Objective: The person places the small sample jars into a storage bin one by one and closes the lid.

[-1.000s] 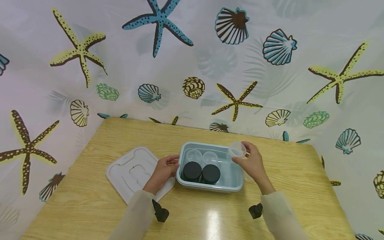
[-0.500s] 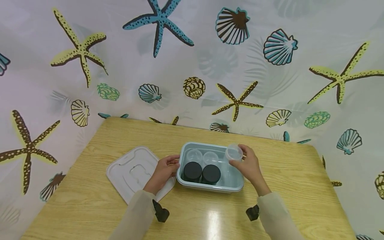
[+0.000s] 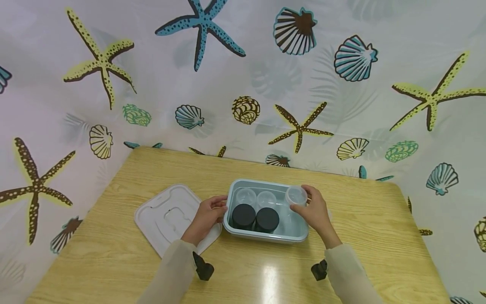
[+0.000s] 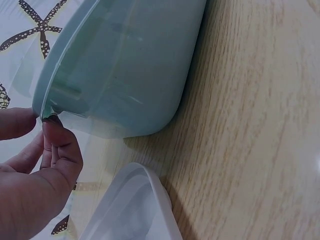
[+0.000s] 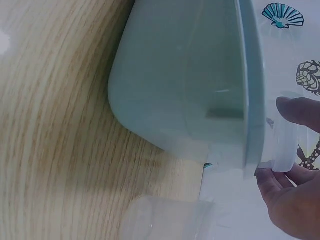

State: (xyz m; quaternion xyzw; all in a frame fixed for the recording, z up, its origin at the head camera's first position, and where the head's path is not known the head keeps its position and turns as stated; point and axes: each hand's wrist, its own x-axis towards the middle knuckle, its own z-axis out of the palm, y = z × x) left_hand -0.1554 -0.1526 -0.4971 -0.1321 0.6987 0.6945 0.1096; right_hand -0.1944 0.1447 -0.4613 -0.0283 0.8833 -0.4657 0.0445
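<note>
A light blue plastic bin (image 3: 292, 226) sits mid-table. My left hand (image 3: 206, 219) grips its left rim, the thumb (image 4: 17, 123) on the upper side and curled fingers beneath, as the left wrist view shows. Over the bin's back right part, my right hand (image 3: 313, 209) pinches a clear round plastic cup (image 3: 296, 195) between thumb and fingers. In the right wrist view this cup (image 5: 286, 145) is level with the rim or just above it. Inside the bin stand two clear round containers (image 3: 246, 196) at the back left and two black-topped round jars (image 3: 243, 216) in front of them.
A white lid (image 3: 171, 219) lies on the wooden table (image 3: 152, 169) left of the bin, partly under my left forearm in the head view. Another clear container (image 5: 165, 220) stands right of the bin. A patterned cloth (image 3: 228, 84) hangs behind the table.
My right hand has shifted a little left and down with the clear cup, from the bin's back right corner to farther over its inside. My left hand stays on the rim.
</note>
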